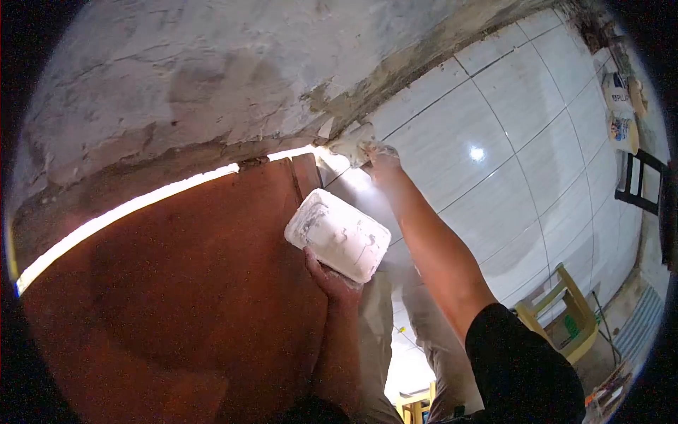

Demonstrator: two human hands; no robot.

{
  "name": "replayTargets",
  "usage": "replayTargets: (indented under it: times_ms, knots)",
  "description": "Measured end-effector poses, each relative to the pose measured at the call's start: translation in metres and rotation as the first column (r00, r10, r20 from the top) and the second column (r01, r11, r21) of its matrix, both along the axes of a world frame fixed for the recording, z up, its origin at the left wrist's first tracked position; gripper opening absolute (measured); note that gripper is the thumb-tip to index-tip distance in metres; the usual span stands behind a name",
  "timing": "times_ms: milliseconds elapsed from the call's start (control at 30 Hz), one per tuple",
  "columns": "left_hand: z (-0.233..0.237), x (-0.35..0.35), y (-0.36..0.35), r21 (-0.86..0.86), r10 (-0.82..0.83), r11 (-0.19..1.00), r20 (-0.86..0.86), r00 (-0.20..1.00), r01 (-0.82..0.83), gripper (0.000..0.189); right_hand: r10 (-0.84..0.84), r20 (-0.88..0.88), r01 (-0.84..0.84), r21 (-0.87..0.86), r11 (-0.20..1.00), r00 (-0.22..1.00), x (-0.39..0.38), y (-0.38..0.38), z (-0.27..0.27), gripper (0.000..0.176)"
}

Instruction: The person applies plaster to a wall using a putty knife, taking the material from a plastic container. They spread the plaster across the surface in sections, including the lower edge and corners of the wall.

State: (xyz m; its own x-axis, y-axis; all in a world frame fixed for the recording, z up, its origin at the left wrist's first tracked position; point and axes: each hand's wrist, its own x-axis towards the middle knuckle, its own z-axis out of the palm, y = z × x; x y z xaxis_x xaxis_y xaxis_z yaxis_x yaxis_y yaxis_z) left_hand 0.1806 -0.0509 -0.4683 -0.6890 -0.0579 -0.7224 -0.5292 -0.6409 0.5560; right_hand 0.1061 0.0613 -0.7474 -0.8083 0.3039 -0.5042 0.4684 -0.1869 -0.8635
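My left hand (332, 278) grips the lower edge of a white rectangular tray (341, 237), which is smeared with pale and grey material. Beyond the tray, my right hand (381, 157) is closed at the foot of the rough grey wall (233, 78), near the corner of a reddish-brown door panel (176, 283). Around its fingers is something pale and blurred that I cannot make out. A bright strip of light (141, 203) shows between the panel and the wall.
White tiles (494, 148) spread to the right. A yellow-green stool (575, 318), a dark frame (639, 181) and printed bags (620, 109) are at the right. Another yellow piece (417, 404) shows below, near my legs.
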Motion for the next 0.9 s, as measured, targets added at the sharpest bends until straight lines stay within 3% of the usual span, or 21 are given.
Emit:
replayTargets:
  times_ms: [100,200,233,300,433,500,633,733,800,900]
  knots:
    - [-0.004,0.002,-0.001,-0.063,0.053,0.997,0.055,0.997,-0.049,0.066,-0.163,0.072,0.178,-0.458,0.871,0.984,-0.022,-0.005,0.016,0.042]
    - [-0.013,0.006,-0.009,-0.012,0.032,0.999,0.096,0.995,-0.031,0.066,-0.262,0.196,0.312,-0.777,0.547,0.945,-0.053,0.003,0.059,0.044]
    - [-0.014,0.007,-0.007,-0.004,0.036,0.999,0.098,0.995,-0.035,0.066,-0.258,0.196,0.311,-0.772,0.555,0.946,-0.06,0.005,0.087,0.044]
    - [-0.014,0.007,-0.003,0.03,0.023,0.999,0.105,0.994,-0.027,0.065,-0.417,0.461,0.619,-0.637,0.459,0.784,-0.069,0.004,0.143,0.039]
    - [-0.01,0.006,-0.002,0.058,0.004,0.998,0.106,0.994,-0.01,0.064,-0.424,0.431,0.596,-0.671,0.44,0.797,-0.07,-0.005,0.139,0.035]
    - [-0.011,0.006,-0.001,0.035,0.001,0.999,0.094,0.996,-0.004,0.062,-0.461,0.427,0.604,-0.712,0.359,0.778,-0.067,-0.008,0.149,0.034]
    - [-0.009,0.007,-0.003,0.017,-0.016,1.0,0.113,0.993,0.014,0.062,-0.476,0.422,0.61,-0.702,0.368,0.772,-0.069,-0.007,0.18,0.033]
    - [-0.027,0.015,-0.015,0.04,-0.028,0.999,0.102,0.994,0.024,0.061,-0.496,0.414,0.631,-0.643,0.434,0.763,-0.074,-0.011,0.195,0.02]
    - [-0.038,0.018,-0.02,0.05,0.029,0.998,0.159,0.987,-0.038,0.06,-0.51,0.381,0.597,-0.711,0.371,0.771,-0.076,-0.014,0.19,0.016]
    - [-0.024,0.013,-0.008,0.009,0.009,1.0,0.094,0.996,-0.01,0.059,-0.502,0.387,0.569,-0.773,0.281,0.774,-0.075,-0.015,0.198,0.031]
